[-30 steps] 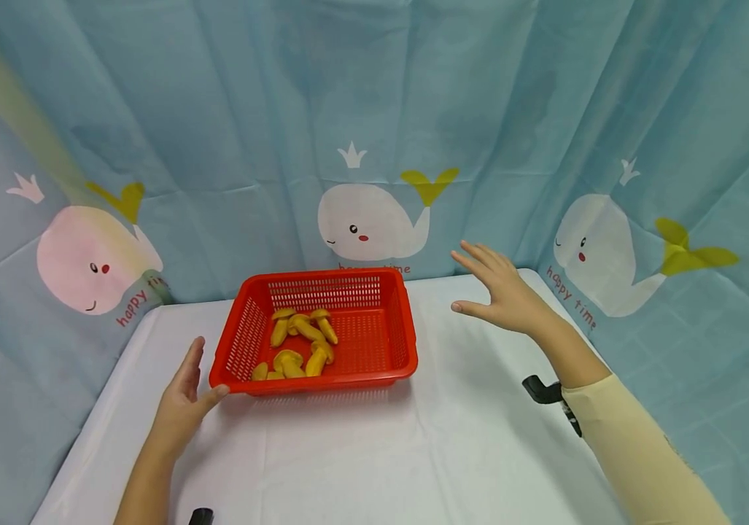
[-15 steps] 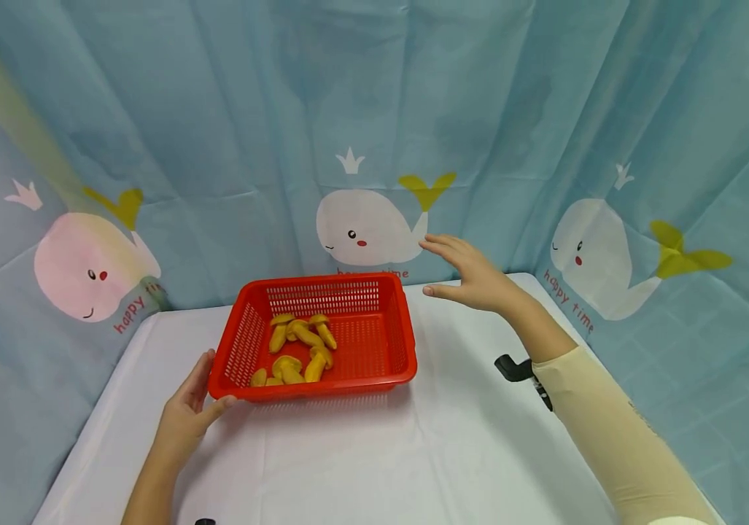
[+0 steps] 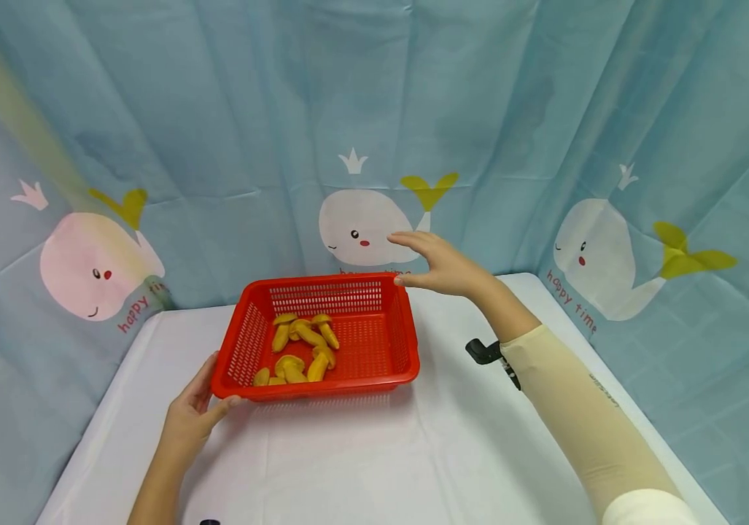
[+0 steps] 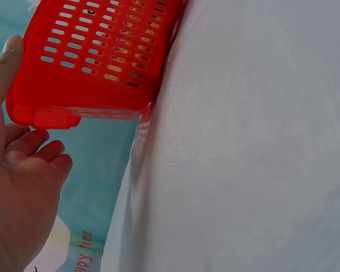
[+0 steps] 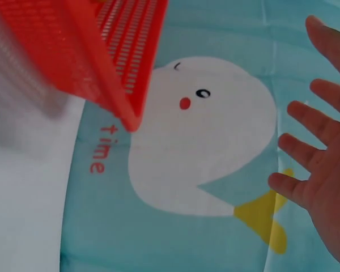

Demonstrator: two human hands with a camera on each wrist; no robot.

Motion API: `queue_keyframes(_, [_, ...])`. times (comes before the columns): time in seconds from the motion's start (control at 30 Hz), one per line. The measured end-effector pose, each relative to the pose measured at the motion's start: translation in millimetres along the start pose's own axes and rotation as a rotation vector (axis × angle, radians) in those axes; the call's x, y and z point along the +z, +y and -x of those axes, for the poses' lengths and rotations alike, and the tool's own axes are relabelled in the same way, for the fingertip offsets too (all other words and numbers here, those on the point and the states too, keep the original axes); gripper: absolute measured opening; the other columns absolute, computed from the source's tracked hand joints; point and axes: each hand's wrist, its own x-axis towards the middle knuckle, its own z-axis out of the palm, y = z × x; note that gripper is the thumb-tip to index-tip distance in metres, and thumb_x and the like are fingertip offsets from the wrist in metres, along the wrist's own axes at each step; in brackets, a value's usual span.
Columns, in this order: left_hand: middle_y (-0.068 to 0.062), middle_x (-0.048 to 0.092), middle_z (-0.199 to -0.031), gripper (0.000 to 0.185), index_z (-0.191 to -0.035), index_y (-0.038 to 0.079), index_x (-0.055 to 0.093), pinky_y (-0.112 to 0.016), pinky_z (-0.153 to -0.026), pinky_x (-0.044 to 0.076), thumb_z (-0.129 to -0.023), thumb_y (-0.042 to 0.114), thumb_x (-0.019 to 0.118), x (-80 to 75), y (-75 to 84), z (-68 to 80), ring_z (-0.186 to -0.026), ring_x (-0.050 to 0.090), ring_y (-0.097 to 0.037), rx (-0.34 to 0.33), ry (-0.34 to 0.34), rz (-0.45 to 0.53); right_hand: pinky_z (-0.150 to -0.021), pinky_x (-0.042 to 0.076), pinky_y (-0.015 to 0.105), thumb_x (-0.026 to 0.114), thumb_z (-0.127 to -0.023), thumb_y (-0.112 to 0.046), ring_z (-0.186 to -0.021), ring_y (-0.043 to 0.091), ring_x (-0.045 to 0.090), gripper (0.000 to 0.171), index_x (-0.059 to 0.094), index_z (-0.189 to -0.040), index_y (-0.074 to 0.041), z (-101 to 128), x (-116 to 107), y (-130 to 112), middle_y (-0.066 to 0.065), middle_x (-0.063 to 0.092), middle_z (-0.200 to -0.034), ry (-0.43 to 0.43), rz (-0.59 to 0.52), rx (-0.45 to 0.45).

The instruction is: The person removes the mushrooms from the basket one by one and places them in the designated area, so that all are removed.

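Observation:
A red slatted plastic basket [image 3: 361, 343] stands on the white-covered table. Several yellow-brown mushrooms [image 3: 305, 332] lie in its left half. My left hand [image 3: 189, 421] is at the near left corner, the thumb along the front rim and the fingers around the left side. In the left wrist view, the fingertips [image 4: 52, 151] lie close under the basket's rim. My right hand [image 3: 446, 268] is raised by the far right corner, thumb and fingers spread apart. The right wrist view shows it clear of the basket rim [image 5: 133, 113], holding nothing.
Blue curtain [image 3: 492, 131] with whale prints closes off the back and sides of the table. White tablecloth [image 3: 348, 459] extends in front of and to the right of the basket. A black device [image 3: 489, 356] is by the right forearm.
My right hand has moved left, from over the table's right side to the basket's far right corner. My left hand has come up against the near left corner. The basket stays in place.

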Motion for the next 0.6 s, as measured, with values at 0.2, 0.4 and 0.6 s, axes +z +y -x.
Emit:
queue_keyframes(0.2, [-0.003,0.032,-0.167,0.083,-0.163,0.032,0.027,0.001,-0.103,0.033,-0.095,0.025,0.074,-1.4,0.7,1.2,-0.150,0.030,0.002,-0.016,0.020,0.018,-0.121,0.034,0.052,0.076,-0.092,-0.042,-0.148,0.023,0.036,0.075,0.044,-0.157,-0.022,-28.5,5.5,-10.4,0.000,0.044,-0.160,-0.009,-0.011,-0.027])
queue_keyframes(0.4, [-0.005,0.034,-0.166,0.080,-0.162,0.031,0.030,-0.001,-0.102,0.035,-0.095,0.021,0.074,1.0,2.1,2.8,-0.149,0.032,0.001,-0.010,0.020,0.048,-0.121,0.036,0.048,0.077,-0.092,-0.039,-0.144,0.023,0.041,0.073,0.047,-0.155,-0.018,-53.3,20.0,-17.0,0.003,0.050,-0.154,-0.039,-0.022,-0.059])
queue_keyframes(0.6, [-0.005,0.037,-0.165,0.079,-0.161,0.033,0.031,-0.004,-0.101,0.038,-0.095,0.026,0.074,3.3,1.5,4.4,-0.147,0.036,0.001,-0.039,0.052,0.034,-0.122,0.035,0.044,0.078,-0.092,-0.038,-0.144,0.022,0.042,0.070,0.049,-0.153,-0.019,-75.3,40.8,-21.8,0.000,0.050,-0.155,-0.053,-0.034,-0.061])
